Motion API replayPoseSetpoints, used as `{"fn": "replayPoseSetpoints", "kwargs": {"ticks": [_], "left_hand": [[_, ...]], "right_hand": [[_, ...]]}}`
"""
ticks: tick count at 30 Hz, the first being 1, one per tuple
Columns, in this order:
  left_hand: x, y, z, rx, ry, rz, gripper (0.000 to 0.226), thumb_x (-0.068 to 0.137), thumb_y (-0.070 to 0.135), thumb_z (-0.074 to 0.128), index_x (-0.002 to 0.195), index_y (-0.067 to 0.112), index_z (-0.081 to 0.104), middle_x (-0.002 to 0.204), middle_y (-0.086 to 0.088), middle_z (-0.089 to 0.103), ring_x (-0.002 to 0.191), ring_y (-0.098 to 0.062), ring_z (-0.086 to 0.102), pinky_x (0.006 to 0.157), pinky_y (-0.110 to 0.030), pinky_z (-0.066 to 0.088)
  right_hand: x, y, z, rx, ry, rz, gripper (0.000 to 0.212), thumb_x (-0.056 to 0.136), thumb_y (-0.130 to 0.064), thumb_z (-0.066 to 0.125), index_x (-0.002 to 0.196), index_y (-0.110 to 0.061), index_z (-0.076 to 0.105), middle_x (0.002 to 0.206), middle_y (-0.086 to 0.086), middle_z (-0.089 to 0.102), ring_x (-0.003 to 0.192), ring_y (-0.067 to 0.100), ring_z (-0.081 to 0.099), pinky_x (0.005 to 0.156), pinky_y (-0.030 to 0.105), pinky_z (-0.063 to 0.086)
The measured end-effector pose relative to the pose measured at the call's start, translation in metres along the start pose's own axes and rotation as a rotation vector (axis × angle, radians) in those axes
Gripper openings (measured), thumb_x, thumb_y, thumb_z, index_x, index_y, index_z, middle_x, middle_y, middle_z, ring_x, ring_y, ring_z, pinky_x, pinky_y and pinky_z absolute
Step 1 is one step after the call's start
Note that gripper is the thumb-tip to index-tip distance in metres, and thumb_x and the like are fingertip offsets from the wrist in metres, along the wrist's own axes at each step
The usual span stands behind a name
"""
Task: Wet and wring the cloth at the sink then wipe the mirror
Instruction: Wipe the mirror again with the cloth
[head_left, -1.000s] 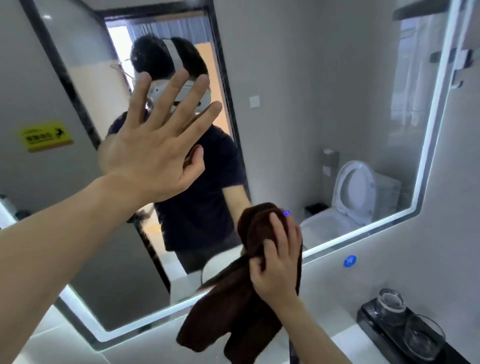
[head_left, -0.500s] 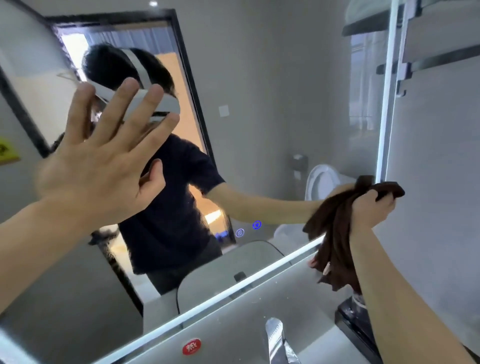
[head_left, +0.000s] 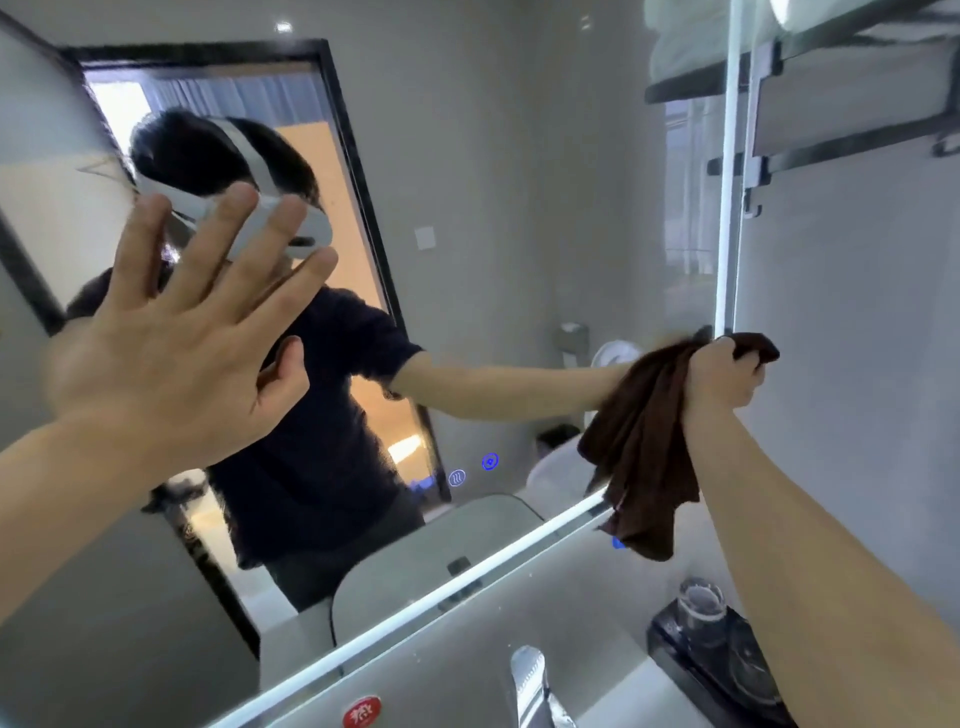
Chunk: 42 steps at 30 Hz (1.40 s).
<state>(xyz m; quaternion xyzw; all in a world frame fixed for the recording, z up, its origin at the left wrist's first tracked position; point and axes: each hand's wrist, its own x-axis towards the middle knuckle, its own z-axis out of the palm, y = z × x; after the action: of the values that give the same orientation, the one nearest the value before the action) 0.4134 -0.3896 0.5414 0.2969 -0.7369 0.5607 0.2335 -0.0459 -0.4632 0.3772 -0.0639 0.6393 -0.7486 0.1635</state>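
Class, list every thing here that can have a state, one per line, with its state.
left hand: flat, fingers spread, at the mirror
right hand: grips the cloth
cloth: bunched, hanging at the mirror's right edge
mirror edge light: lit
touch icons: glowing blue
glass: upright

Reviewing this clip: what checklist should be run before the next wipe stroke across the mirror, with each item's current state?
1. Right hand grips cloth: ok.
2. Cloth at the right edge of the mirror, ready to sweep: ok.
3. Cloth wet and wrung: cannot tell.
4. Leftward stroke path free: not ok, the left hand is spread in front of the mirror.
5. Hanging cloth apart from the tumbler below: ok.
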Motion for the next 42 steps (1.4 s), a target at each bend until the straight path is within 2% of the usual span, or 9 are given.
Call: {"fn": "replayPoseSetpoints", "kwargs": {"ticks": [5, 10, 14, 17, 22, 29, 34, 39, 42], "left_hand": [[0.000, 0.001, 0.001, -0.005, -0.006, -0.005, 0.070, 0.093, 0.035, 0.040, 0.160, 0.017, 0.028, 0.171, -0.011, 0.013, 0.157, -0.035, 0.009, 0.122, -0.066, 0.007], [0.000, 0.001, 0.006, -0.040, 0.041, -0.020, 0.066, 0.093, 0.032, 0.039, 0.157, 0.014, 0.035, 0.169, -0.011, 0.021, 0.156, -0.038, 0.016, 0.117, -0.072, 0.017], [-0.001, 0.001, 0.001, -0.012, -0.005, -0.018, 0.068, 0.094, 0.034, 0.040, 0.159, 0.018, 0.029, 0.171, -0.011, 0.012, 0.157, -0.035, 0.010, 0.123, -0.065, 0.007], [-0.001, 0.001, -0.006, 0.045, -0.028, -0.019, 0.068, 0.094, 0.035, 0.042, 0.159, 0.018, 0.030, 0.170, -0.012, 0.016, 0.157, -0.034, 0.014, 0.122, -0.065, 0.011], [-0.002, 0.001, -0.006, 0.073, -0.076, -0.023, 0.068, 0.097, 0.036, 0.040, 0.161, 0.019, 0.025, 0.171, -0.010, 0.013, 0.157, -0.034, 0.011, 0.120, -0.068, 0.016], [-0.003, 0.000, -0.005, 0.090, -0.090, -0.017, 0.068, 0.098, 0.038, 0.036, 0.162, 0.020, 0.022, 0.171, -0.009, 0.010, 0.157, -0.033, 0.010, 0.121, -0.067, 0.013], [-0.002, -0.001, -0.007, 0.079, -0.123, -0.015, 0.069, 0.098, 0.040, 0.034, 0.163, 0.022, 0.017, 0.172, -0.008, 0.004, 0.158, -0.033, 0.005, 0.123, -0.064, 0.006], [-0.002, 0.000, -0.009, 0.091, -0.145, -0.014, 0.069, 0.099, 0.040, 0.036, 0.163, 0.022, 0.017, 0.172, -0.009, 0.003, 0.158, -0.032, 0.002, 0.124, -0.064, 0.004], [-0.001, 0.000, -0.012, 0.092, -0.191, -0.016, 0.070, 0.099, 0.042, 0.032, 0.163, 0.024, 0.011, 0.172, -0.006, -0.003, 0.158, -0.030, -0.004, 0.124, -0.061, -0.002]], "right_hand": [[-0.028, -0.043, 0.010, 0.040, -0.001, -0.160, 0.063, 0.095, -0.026, 0.042, 0.157, -0.017, 0.036, 0.168, 0.002, 0.024, 0.154, 0.028, 0.021, 0.124, 0.043, 0.017], [-0.112, -0.077, 0.023, 0.009, -0.077, -0.811, 0.073, 0.074, -0.023, 0.047, 0.145, -0.003, 0.050, 0.161, 0.017, 0.037, 0.149, 0.037, 0.031, 0.125, 0.046, 0.022], [-0.178, -0.048, 0.015, -0.154, -0.386, -1.503, 0.054, 0.064, -0.010, 0.065, 0.117, -0.001, 0.064, 0.158, 0.019, 0.040, 0.149, 0.046, 0.028, 0.118, 0.062, 0.022], [-0.173, -0.027, 0.005, -0.220, -0.472, -1.695, 0.045, 0.060, -0.003, 0.064, 0.105, -0.007, 0.060, 0.154, 0.019, 0.048, 0.142, 0.048, 0.037, 0.111, 0.064, 0.030], [-0.179, 0.020, -0.016, -0.229, -0.372, -1.295, 0.042, 0.061, 0.002, 0.059, 0.103, -0.005, 0.058, 0.153, 0.011, 0.048, 0.133, 0.041, 0.045, 0.108, 0.055, 0.039], [-0.237, 0.124, -0.082, -0.320, -0.667, -1.056, 0.071, 0.071, 0.004, 0.055, 0.140, -0.014, 0.051, 0.156, -0.003, 0.040, 0.138, 0.028, 0.044, 0.109, 0.053, 0.045], [-0.265, 0.124, -0.105, -0.241, -0.731, -0.841, 0.078, 0.072, 0.000, 0.047, 0.147, -0.021, 0.050, 0.153, -0.023, 0.036, 0.141, 0.008, 0.039, 0.117, 0.016, 0.030], [-0.281, 0.088, -0.131, -0.022, -0.777, -0.512, 0.083, 0.075, 0.017, 0.052, 0.130, -0.045, 0.051, 0.133, -0.014, 0.054, 0.116, -0.005, 0.055, 0.087, 0.003, 0.046], [-0.274, 0.071, -0.153, 0.069, -0.856, -0.295, 0.082, 0.076, 0.020, 0.052, 0.123, -0.046, 0.059, 0.114, -0.002, 0.069, 0.089, 0.009, 0.064, 0.074, 0.009, 0.050]]}}
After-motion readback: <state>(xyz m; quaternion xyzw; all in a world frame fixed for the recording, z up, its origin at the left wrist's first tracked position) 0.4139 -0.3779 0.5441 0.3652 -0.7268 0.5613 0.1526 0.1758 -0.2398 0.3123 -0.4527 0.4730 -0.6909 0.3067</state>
